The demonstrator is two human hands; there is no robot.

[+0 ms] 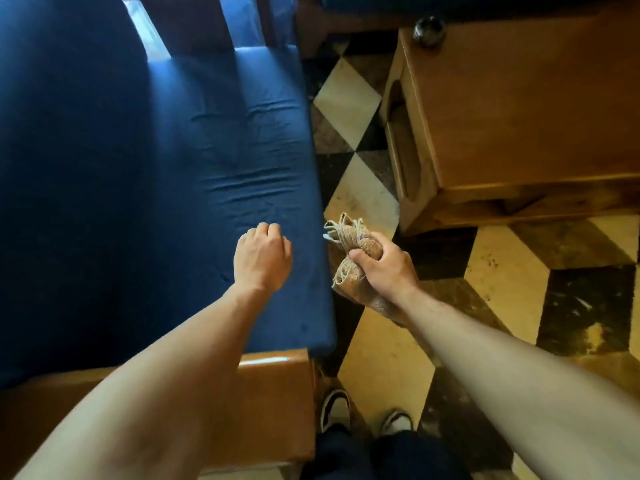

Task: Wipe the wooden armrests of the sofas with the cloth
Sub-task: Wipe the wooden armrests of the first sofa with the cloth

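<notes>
My right hand [384, 268] grips a bunched tan cloth [349, 237] in the air over the floor, just right of the sofa's front edge. Its frayed ends stick out above and below my fist. My left hand [263, 259] hovers over the blue seat cushion [138, 168] with fingers curled and nothing in it. A glossy wooden armrest [273, 386] runs under my left forearm at the bottom of the view. At the far end of the sofa a darker wooden armrest [194, 26] shows behind the cushion.
A wooden side table [519, 109] stands right of the sofa, with a dark round object [428, 29] on its far corner. The floor [349, 95] has cream, black and brown diamond tiles. My shoes [363, 414] stand between sofa and table.
</notes>
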